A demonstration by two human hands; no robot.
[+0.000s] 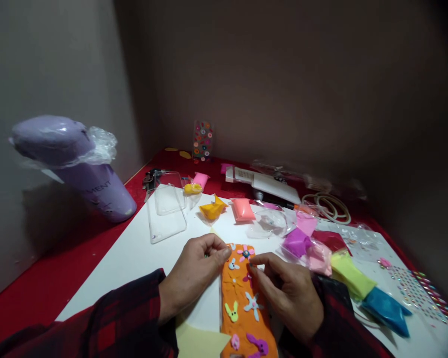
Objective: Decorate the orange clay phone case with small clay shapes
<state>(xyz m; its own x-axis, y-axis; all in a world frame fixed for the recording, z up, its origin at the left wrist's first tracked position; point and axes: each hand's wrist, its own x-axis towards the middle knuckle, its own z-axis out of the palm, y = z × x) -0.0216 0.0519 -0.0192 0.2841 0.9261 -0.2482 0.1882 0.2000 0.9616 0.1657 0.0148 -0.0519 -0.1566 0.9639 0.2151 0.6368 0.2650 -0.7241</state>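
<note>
An orange clay-covered phone case (233, 293) lies in front of me, decorated with small clay flowers and bunny heads. My left hand (199, 268) is at its upper left edge, thumb and index finger pinched together. What they hold, if anything, is too small to name. Over the right edge, my right hand (289, 288) has its thumb and index finger close together near a pink flower (245, 253) with a dark centre. A tiny dark bit shows at those fingertips, too small to make out. The case's lower end is cut off by the frame.
Two clear phone cases (168, 226) lie at the left on white paper (108, 278). Bagged clay, including yellow (353, 274) and blue (386, 309), spreads to the right near a gem sheet (414, 291). A lilac bottle (97, 184) stands left; a white box (263, 183) lies behind.
</note>
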